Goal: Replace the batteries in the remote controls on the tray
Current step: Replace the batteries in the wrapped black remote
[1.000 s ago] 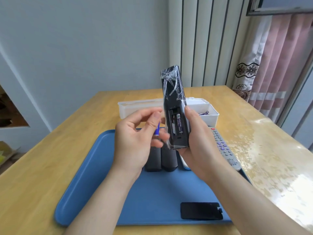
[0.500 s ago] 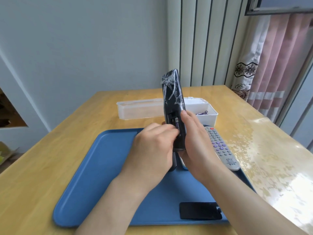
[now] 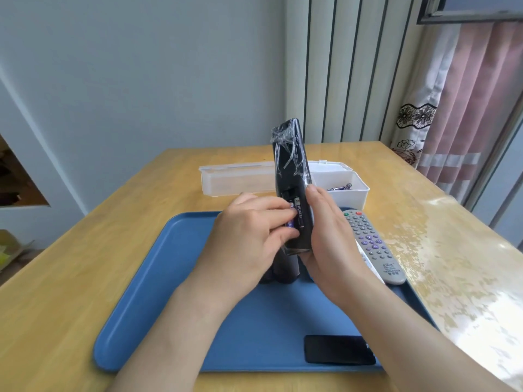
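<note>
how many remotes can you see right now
4. Wrapped black remote upright in the right hand, left hand fitting a battery into it; grey remote at the tray's right; two dark remotes lying under the hands. Others may be hidden.

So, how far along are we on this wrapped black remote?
Done: its cover is off, lying on the tray, and one seated battery shows in the compartment. In hand: the right hand holds the black remote upright while the left hand presses a second battery in. Left: refit the cover, then probably the grey remote.
</note>
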A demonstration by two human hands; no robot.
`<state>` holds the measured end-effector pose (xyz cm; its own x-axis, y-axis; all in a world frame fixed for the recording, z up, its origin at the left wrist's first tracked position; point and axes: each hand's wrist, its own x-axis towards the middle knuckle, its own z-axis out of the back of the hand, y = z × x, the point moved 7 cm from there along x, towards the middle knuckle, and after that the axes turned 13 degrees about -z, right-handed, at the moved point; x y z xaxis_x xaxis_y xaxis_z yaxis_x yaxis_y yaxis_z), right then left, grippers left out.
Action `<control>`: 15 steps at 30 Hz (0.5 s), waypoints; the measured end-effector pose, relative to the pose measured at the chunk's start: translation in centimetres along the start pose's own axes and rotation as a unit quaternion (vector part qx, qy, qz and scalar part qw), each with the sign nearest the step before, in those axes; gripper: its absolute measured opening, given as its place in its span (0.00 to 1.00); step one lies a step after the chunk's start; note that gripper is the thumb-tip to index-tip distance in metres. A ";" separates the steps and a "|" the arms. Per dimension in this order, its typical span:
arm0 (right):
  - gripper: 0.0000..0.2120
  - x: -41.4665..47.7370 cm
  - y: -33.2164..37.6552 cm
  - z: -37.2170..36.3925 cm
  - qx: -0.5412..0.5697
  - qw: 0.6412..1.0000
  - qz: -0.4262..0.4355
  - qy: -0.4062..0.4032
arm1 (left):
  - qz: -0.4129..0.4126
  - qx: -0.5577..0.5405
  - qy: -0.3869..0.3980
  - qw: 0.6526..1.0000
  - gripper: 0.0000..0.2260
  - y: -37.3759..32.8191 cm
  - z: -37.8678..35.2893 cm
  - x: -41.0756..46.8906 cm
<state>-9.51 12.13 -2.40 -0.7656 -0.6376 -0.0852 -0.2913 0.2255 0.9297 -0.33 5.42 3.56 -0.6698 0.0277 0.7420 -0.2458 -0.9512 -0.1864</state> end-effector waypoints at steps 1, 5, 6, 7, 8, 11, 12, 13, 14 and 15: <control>0.12 -0.1 0.0 -0.1 0.005 1.000 -0.004 0.005 | 0.021 -0.015 -0.014 1.000 0.09 0.4 0.0 -0.1; 0.12 -0.4 0.2 -0.4 -0.001 1.000 -0.001 0.001 | 0.150 -0.105 -0.068 0.981 0.13 1.6 0.1 -0.7; 0.12 -0.5 0.4 -0.6 -0.004 1.000 0.005 0.000 | 0.189 -0.147 -0.082 0.967 0.14 1.8 0.0 -0.9; 0.11 -0.6 0.5 -0.7 -0.002 1.000 0.011 0.000 | 0.226 -0.194 -0.094 0.950 0.15 2.1 -0.2 -1.2; 0.11 -0.7 0.6 -0.9 -0.004 1.000 0.016 0.002 | 0.260 -0.240 -0.104 0.930 0.15 2.2 -0.4 -1.4; 0.13 -0.9 0.7 -1.5 -0.020 0.999 0.029 0.020 | 0.317 -0.350 -0.124 0.873 0.14 2.1 -1.1 -1.9; 0.13 -1.1 0.7 -1.6 -0.024 0.999 0.032 0.026 | 0.322 -0.382 -0.133 0.856 0.15 2.0 -1.3 -1.9; 0.13 -1.2 0.7 -1.7 -0.027 0.999 0.034 0.029 | 0.326 -0.409 -0.142 0.840 0.15 1.9 -1.4 -1.9; 0.11 -1.3 0.7 -1.9 -0.031 0.998 0.032 0.035 | 0.333 -0.427 -0.153 0.826 0.15 2.0 -1.6 -2.0; 0.10 -1.4 0.7 -2.0 -0.033 0.998 0.030 0.044 | 0.341 -0.436 -0.163 0.817 0.16 2.0 -1.7 -2.0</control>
<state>-7.48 11.76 -0.89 -0.7268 -0.6868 -0.0003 -0.2063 0.2179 0.9539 -0.67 3.94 0.58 -0.6718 -0.6358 0.3801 -0.3940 -0.1279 -0.9102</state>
